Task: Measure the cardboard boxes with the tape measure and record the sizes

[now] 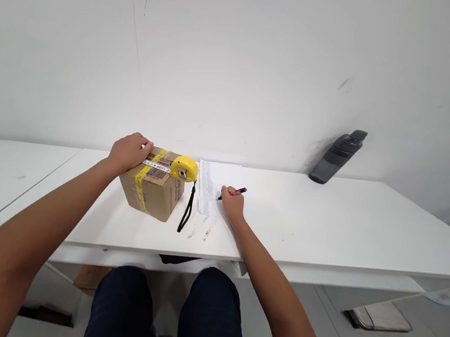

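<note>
My left hand (131, 152) is closed over the far left edge of a brown cardboard box (154, 197) sealed with yellow tape. A yellow tape measure (185, 169) rests at the box's top right edge. Its white blade (156, 166) runs across the top toward my left hand, which hides the blade's end. From the case hangs a black wrist strap (186, 211). In my right hand (232, 202) is a red and black pen (239, 192), its tip on or just above a sheet of paper (208, 186) covered with handwriting.
A dark water bottle (337, 156) stands tilted in view near the wall, at the back of the white table (328, 227). Dark smudges mark the tabletop before the paper. My knees are below the front edge. Another carton (91, 277) sits under the table.
</note>
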`<control>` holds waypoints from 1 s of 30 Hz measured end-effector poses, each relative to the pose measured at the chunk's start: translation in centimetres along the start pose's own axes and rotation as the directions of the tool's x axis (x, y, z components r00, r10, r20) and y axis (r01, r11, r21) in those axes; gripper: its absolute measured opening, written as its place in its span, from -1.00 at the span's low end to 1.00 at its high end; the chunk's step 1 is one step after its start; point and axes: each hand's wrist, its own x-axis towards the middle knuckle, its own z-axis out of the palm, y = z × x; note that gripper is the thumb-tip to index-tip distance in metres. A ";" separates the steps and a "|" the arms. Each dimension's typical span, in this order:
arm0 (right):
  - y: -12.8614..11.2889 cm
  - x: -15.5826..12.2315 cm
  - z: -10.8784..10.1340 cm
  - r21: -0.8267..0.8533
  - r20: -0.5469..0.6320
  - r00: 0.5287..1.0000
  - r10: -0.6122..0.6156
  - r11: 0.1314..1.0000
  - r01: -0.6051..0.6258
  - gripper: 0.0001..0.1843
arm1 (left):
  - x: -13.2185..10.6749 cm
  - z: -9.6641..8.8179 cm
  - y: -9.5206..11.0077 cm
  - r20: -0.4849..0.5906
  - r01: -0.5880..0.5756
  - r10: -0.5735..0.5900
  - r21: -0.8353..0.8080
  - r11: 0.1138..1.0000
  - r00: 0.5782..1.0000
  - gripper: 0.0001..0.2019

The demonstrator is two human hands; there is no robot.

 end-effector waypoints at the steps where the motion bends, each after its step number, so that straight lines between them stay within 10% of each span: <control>1: 0.0 0.0 0.0 -0.013 0.000 1.000 -0.008 1.000 0.008 -0.58 | 0.0 0.0 0.0 0.000 0.000 0.000 0.000 1.000 1.000 -0.55; 11: 0.3 -0.7 -0.7 -0.179 -0.020 0.966 -0.260 0.951 0.252 -0.76 | -0.3 0.3 -0.2 -0.014 -0.004 0.004 -0.038 0.999 1.000 -0.61; 21: 2.2 -0.1 -0.3 -0.534 0.096 0.984 -0.152 0.826 0.180 -0.40 | -0.9 0.7 -0.4 0.002 0.000 0.000 -0.066 0.998 1.000 -0.63; 27: -2.1 -2.8 2.5 0.037 -0.070 0.891 -0.449 0.891 0.452 -0.49 | -0.8 0.6 -0.5 0.003 0.008 -0.008 -0.067 0.998 1.000 -0.62; 30: -4.8 -5.1 5.7 0.389 -0.224 0.895 -0.385 0.807 0.444 -0.34 | -0.8 0.7 -0.5 0.010 0.013 -0.012 -0.076 0.997 1.000 -0.63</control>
